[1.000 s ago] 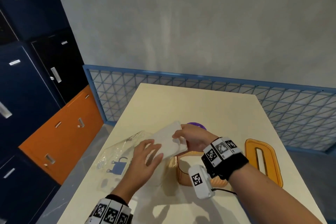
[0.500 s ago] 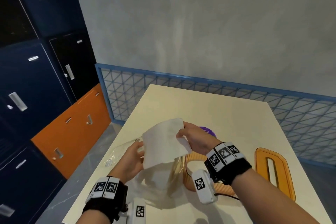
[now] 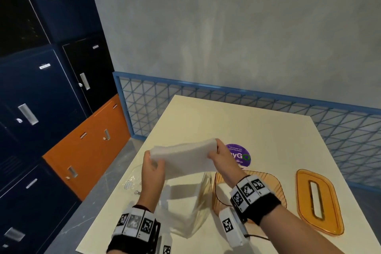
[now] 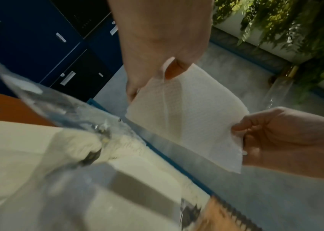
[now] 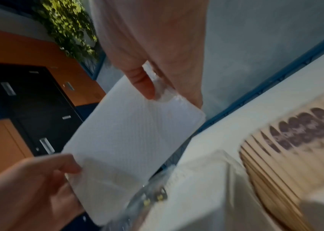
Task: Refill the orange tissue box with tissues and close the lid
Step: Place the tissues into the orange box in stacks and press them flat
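Observation:
A white tissue stack (image 3: 183, 156) hangs level above the table, held at both ends. My left hand (image 3: 154, 164) grips its left end and my right hand (image 3: 214, 150) pinches its right end. The left wrist view shows the tissue stack (image 4: 184, 117) between thumb and fingers of both hands. The open orange tissue box (image 3: 275, 187) stands below my right wrist, partly hidden by it. Its orange lid (image 3: 303, 194), with a slot, lies flat to the right. In the right wrist view the ribbed tissue box (image 5: 285, 156) wall sits beneath the stack (image 5: 133, 140).
A clear plastic bag (image 3: 181, 212) holding more white tissues lies on the cream table (image 3: 226, 121) under my hands. A purple round sticker (image 3: 240, 155) is behind my right hand. Blue and orange lockers (image 3: 86, 150) stand to the left, and a blue mesh fence (image 3: 309, 109) behind.
The tissue stack rose off the bag and turned from upright to level. My left hand shifted from beneath it to gripping its left end.

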A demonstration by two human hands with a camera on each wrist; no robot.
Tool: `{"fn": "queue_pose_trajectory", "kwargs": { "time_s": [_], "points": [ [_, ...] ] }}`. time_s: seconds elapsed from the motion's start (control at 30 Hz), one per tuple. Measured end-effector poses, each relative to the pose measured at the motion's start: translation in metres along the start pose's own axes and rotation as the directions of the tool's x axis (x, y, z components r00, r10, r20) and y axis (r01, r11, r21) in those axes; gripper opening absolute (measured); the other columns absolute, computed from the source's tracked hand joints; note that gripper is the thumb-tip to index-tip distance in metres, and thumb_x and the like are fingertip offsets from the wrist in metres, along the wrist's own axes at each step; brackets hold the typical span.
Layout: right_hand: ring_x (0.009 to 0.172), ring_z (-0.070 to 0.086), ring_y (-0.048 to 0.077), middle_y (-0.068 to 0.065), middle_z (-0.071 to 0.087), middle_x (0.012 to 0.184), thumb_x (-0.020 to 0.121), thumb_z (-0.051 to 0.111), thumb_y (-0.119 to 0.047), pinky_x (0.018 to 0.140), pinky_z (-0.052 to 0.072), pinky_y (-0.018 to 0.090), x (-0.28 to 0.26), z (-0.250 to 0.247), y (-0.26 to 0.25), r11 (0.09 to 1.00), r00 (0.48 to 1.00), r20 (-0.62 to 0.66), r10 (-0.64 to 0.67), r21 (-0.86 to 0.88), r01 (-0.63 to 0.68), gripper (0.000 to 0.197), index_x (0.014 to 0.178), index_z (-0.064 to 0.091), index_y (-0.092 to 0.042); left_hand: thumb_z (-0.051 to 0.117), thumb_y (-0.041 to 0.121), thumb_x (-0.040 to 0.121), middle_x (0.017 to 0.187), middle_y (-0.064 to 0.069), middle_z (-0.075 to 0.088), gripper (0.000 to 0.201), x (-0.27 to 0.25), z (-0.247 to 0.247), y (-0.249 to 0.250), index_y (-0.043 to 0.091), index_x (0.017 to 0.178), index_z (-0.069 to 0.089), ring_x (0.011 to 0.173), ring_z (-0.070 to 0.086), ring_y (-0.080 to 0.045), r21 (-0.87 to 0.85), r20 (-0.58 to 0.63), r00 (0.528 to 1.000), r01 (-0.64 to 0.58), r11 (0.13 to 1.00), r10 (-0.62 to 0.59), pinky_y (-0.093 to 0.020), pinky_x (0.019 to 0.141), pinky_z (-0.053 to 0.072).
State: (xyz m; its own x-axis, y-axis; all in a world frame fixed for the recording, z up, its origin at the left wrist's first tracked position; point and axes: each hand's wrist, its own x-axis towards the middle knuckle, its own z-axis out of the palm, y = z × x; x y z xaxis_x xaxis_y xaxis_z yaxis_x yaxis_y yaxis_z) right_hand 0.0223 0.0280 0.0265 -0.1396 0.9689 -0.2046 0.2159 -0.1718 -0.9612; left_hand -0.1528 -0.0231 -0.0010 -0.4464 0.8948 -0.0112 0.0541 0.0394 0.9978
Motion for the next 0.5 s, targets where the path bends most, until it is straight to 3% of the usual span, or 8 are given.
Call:
{"fn": "queue_pose_trajectory", "kwargs": {
  "time_s": [0.1,0.17,0.3,0.37,0.5],
  "points": [
    [0.089,0.049,0.018,0.007,0.051,0.101,0.084,0.037,0.009,0.071,0.043,0.027,-0.008,0.01,0.029,0.995,0.997,0.013,0.075,-0.065,-0.074,0.035,0.109,0.046,-0.013,0.038,-0.003,0.09,0.105,-0.008,0.056,0.028,-0.009,-0.001,-0.03,0.012,0.112,0.046,0.102,0.054,-0.03,0.087,-0.042,0.997,0.074,0.993,-0.071,-0.041,0.087,0.046],
    [0.092,0.049,0.021,0.009,0.05,0.101,0.083,0.037,0.009,0.075,0.043,0.029,-0.008,0.015,0.042,0.992,0.995,0.02,0.095,-0.089,-0.093,0.033,0.107,0.044,-0.013,0.037,-0.006,0.09,0.109,-0.011,0.056,0.031,-0.014,-0.001,-0.043,0.011,0.114,0.045,0.106,0.054,-0.032,0.087,-0.031,0.993,0.114,0.99,-0.111,-0.039,0.09,0.045],
    [0.094,0.049,0.02,0.008,0.051,0.101,0.084,0.038,0.009,0.069,0.041,0.021,-0.003,0.019,0.044,0.99,0.998,0.001,0.064,-0.129,-0.064,0.03,0.106,0.043,-0.012,0.034,-0.006,0.092,0.111,-0.005,0.054,0.036,-0.017,0.003,-0.038,0.013,0.12,0.044,0.11,0.052,-0.025,0.063,-0.02,0.995,0.095,0.993,-0.094,-0.03,0.089,0.039],
    [0.091,0.051,0.02,0.009,0.053,0.1,0.083,0.038,0.009,0.07,0.042,0.024,-0.001,0.018,0.041,0.995,0.999,-0.025,0.031,-0.099,-0.033,0.03,0.104,0.046,-0.012,0.033,-0.006,0.093,0.11,-0.003,0.053,0.035,-0.016,0.003,-0.035,0.009,0.123,0.045,0.109,0.051,-0.023,0.046,-0.032,0.998,0.063,0.997,-0.062,-0.029,0.088,0.037],
    [0.078,0.048,0.013,0.003,0.05,0.09,0.083,0.038,0.012,0.066,0.041,0.024,-0.002,0.016,0.039,0.999,0.998,-0.037,0.044,-0.009,-0.044,0.032,0.103,0.046,-0.012,0.035,-0.006,0.091,0.093,-0.003,0.057,0.023,-0.015,-0.002,-0.04,0.01,0.104,0.047,0.091,0.054,-0.028,0.04,-0.067,0.997,0.039,0.998,-0.036,-0.031,0.073,0.046]
  ]
}}
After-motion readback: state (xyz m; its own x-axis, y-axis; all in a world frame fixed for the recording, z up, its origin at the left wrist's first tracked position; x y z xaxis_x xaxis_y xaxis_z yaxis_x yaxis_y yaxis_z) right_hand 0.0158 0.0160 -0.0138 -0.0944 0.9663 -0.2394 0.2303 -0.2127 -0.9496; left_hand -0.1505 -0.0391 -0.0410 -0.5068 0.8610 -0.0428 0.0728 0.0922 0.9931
